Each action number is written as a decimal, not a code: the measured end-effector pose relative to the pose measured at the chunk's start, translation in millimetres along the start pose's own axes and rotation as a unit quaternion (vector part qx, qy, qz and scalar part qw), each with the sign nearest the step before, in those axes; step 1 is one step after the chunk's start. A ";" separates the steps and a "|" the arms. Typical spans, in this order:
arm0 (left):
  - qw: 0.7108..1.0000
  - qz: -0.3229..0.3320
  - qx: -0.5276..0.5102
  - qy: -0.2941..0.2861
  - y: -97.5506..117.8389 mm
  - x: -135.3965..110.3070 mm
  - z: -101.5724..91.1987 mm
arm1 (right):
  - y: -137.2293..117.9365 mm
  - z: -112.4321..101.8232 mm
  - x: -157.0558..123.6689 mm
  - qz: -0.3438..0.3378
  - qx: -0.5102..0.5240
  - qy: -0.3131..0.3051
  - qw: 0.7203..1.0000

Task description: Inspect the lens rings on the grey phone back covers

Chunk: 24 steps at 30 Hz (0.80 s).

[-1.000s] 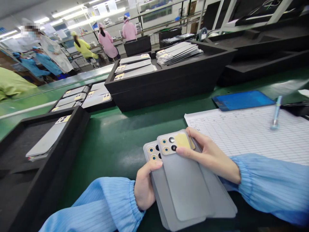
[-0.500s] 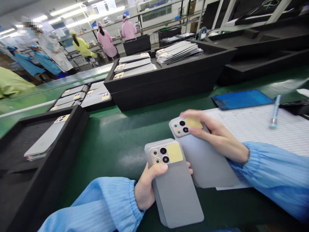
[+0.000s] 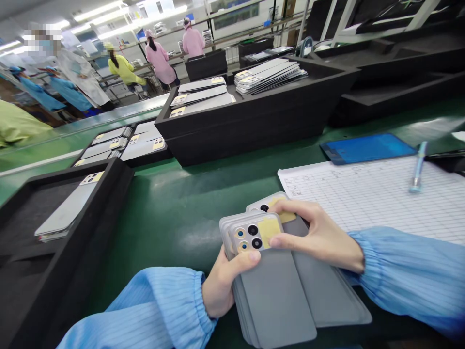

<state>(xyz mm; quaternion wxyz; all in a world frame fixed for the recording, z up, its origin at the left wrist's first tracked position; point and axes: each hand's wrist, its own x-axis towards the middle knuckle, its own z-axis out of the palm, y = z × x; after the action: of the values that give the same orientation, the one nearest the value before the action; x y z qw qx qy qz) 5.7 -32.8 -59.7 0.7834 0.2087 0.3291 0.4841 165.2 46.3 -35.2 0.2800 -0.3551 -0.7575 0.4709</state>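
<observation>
The stack of flat grey phone back covers (image 3: 276, 295), each with a camera cluster and a yellow protective sticker at its top end, sits low in the middle of the view over the green bench mat (image 3: 174, 213), gripped at its near left edge by the left hand (image 3: 221, 283), whose thumb presses on the top cover just below the lenses. The right hand (image 3: 319, 237) lies across a second grey back cover (image 3: 327, 295) fanned out to the right and partly under the top one, fingers closed on its sticker end. To do this well, the covers want sliding flat, one at a time, fingertips kept on stickers and edges rather than lenses, the stack squared so none slips. Just beyond lie a white ruled record sheet (image 3: 370, 194) and a pale blue pen (image 3: 417, 167).
</observation>
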 end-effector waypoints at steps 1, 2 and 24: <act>1.000 -0.004 0.015 0.001 0.4 0.6 0.6 | -1.0 1.7 -0.7 0.006 -0.010 0.002 1.000; 0.999 -0.009 0.035 0.001 0.8 1.2 1.0 | -1.8 3.5 -1.3 0.016 -0.021 0.001 1.000; 0.996 -0.078 0.032 -0.028 0.6 1.7 -4.4 | -6.1 7.8 -4.8 0.013 -0.013 -0.031 0.999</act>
<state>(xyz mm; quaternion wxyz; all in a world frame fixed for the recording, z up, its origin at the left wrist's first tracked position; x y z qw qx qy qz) 2.7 -30.9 -62.9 0.8206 0.2207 0.3380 0.4046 160.5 36.5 -33.1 0.2458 -0.3537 -0.7674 0.4750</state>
